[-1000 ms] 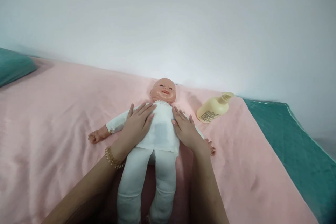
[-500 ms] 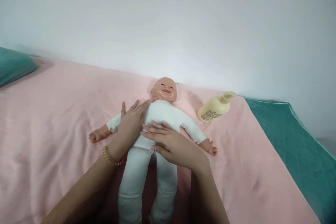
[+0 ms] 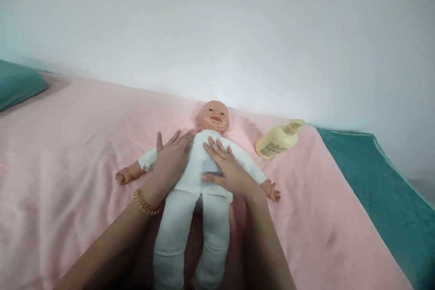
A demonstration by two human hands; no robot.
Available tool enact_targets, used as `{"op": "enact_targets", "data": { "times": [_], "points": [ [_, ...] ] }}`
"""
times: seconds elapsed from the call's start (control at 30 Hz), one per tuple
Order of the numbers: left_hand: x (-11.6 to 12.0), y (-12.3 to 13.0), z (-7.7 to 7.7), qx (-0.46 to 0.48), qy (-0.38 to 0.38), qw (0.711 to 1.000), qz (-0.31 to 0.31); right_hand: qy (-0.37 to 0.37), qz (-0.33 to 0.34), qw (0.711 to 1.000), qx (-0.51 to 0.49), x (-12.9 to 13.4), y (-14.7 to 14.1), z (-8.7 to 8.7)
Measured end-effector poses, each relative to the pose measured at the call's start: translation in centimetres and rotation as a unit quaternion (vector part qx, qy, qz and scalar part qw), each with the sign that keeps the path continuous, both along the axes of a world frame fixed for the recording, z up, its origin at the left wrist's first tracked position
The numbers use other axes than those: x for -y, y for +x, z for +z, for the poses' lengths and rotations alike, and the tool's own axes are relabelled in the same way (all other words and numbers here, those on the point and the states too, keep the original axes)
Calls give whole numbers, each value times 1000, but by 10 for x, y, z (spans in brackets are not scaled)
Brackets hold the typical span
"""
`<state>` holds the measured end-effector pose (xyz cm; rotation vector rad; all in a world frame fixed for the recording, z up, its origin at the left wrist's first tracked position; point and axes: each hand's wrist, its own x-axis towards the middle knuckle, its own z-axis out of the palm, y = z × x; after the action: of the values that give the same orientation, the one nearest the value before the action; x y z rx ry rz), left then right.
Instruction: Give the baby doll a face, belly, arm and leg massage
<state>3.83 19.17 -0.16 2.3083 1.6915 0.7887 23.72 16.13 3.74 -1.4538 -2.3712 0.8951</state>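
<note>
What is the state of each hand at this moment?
Left hand: open, on the side of the baby doll, holding nothing.
Right hand: open, on its front, holding nothing.

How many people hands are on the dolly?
2. The left hand lies along one side of the doll, by its shoulder. The right hand rests on the front of its white top, fingers spread.

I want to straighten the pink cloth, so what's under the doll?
The doll lies on the pink cloth, which shows around its arms and head. Anything directly beneath its body is covered.
</note>
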Motion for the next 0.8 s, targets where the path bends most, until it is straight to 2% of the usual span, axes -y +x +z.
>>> {"op": "enact_targets", "data": {
  "times": [0.13, 0.33, 0.4, 0.47, 0.53, 0.6, 0.67, 0.8],
  "points": [
    [2, 2, 3, 2, 5, 1000, 6, -26, -30, 999, 12, -3, 14, -1],
    [4, 2, 10, 45, 12, 999, -18, -84, -66, 992, 66, 5, 30, 10],
    [5, 3, 13, 68, 26, 995, -69, -99, -82, 988, 81, 7, 34, 12],
    [8, 5, 17, 77, 43, 980, -178, -109, -89, 986, 90, 8, 37, 13],
    [13, 8, 21, 69, 47, 948, -307, -111, -88, 986, 93, 8, 39, 12],
    [18, 11, 24, 58, 23, 915, -399, -106, -86, 986, 95, 8, 41, 11],
    [23, 13, 26, 61, -12, 899, -434, -95, -84, 987, 99, 8, 41, 10],
    [23, 14, 28, 57, -71, 893, -442, -91, -78, 988, 100, 8, 41, 9]
  ]
}}
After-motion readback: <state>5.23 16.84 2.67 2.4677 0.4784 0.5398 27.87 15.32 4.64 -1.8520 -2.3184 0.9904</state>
